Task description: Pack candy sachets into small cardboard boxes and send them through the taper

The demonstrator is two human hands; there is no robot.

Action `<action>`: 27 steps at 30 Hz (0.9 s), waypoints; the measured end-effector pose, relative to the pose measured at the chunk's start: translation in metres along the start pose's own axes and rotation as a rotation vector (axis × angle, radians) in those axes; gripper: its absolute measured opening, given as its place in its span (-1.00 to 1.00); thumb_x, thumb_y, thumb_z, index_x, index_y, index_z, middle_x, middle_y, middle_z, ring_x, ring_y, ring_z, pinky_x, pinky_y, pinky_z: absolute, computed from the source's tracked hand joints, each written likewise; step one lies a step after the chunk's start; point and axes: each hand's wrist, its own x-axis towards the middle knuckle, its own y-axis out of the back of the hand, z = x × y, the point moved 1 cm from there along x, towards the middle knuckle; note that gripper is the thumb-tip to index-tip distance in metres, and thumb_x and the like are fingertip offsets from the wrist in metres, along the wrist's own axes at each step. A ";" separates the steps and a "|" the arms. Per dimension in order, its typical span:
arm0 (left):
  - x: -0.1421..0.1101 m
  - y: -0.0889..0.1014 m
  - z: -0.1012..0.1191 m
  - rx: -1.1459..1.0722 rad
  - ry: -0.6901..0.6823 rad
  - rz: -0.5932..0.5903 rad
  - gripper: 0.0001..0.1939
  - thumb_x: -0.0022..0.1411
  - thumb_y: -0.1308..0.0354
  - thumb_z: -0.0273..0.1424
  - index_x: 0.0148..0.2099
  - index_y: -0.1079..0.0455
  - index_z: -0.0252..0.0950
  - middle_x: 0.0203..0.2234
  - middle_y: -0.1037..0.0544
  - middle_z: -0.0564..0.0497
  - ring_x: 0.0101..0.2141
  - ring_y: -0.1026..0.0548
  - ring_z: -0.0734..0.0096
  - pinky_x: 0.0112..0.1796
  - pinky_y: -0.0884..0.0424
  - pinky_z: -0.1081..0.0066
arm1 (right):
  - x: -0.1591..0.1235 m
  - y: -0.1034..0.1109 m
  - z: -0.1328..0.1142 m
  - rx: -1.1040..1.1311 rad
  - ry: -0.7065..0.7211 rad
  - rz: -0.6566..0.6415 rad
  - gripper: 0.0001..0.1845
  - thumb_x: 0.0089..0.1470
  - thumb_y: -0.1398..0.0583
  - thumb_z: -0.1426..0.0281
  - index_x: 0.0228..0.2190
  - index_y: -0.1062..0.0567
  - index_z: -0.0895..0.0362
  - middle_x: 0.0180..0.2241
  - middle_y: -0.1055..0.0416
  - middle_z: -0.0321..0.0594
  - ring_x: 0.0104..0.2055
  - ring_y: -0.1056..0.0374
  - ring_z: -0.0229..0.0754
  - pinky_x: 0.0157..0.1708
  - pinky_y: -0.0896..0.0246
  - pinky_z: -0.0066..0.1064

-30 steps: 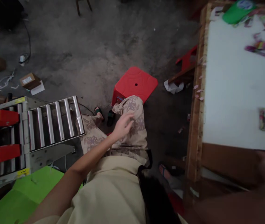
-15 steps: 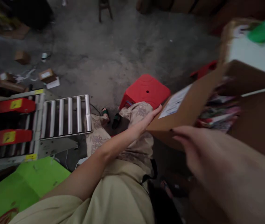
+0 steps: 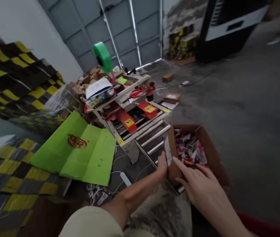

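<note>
We are keeping the open cardboard box [image 3: 210, 141] at the roller extension [image 3: 152, 138] of the packing machine [image 3: 130, 122], with its near left part lying over the rollers. Colorful packets [image 3: 189, 148] are filling the inside. Our left hand [image 3: 163, 163] is touching the outer wall beside the white label [image 3: 168, 150]; its fingers are partly hidden, so we cannot tell how wide they are standing. Our right hand [image 3: 199, 179] is reaching over the near side of the box, its fingers spreading, thumb and forefinger standing apart, others hanging near the packets. Left of the machine, a bright green sheet [image 3: 81, 154] is showing red print, and a white power strip [image 3: 125, 179] is lying below the rollers.
</note>
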 end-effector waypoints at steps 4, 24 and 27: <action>0.009 0.034 0.006 0.064 -0.312 0.443 -0.60 0.34 0.13 -0.26 0.13 -0.22 -0.31 0.18 -0.26 -0.31 0.24 -0.21 0.18 0.29 -0.04 0.22 | 0.007 -0.045 0.015 0.150 0.040 -0.007 -0.57 0.34 -0.04 0.32 0.17 -0.31 0.18 -0.37 -0.48 -0.22 -0.34 -0.40 -0.16 -0.05 -0.17 -0.20; 0.032 0.086 0.104 0.171 -0.876 0.012 -0.54 0.17 -0.21 -0.08 -0.05 -0.48 -0.35 -0.33 -0.54 -0.04 -0.36 -0.44 0.41 -0.24 -0.38 0.39 | 0.024 -0.165 0.050 -0.001 -0.169 -0.304 -0.44 0.34 0.09 0.22 0.20 -0.38 0.18 0.25 -0.23 0.10 0.27 -0.21 0.10 0.26 -0.04 0.06; 0.036 0.092 0.116 0.301 -0.870 -0.043 -0.56 0.15 -0.22 -0.05 -0.26 -0.51 -0.39 -0.36 -0.57 -0.08 -0.34 -0.46 0.39 -0.26 -0.37 0.41 | 0.026 -0.162 0.050 0.026 -0.181 -0.276 -0.49 0.33 0.08 0.27 0.14 -0.43 0.17 0.18 -0.32 0.07 0.20 -0.29 0.08 0.22 -0.09 0.05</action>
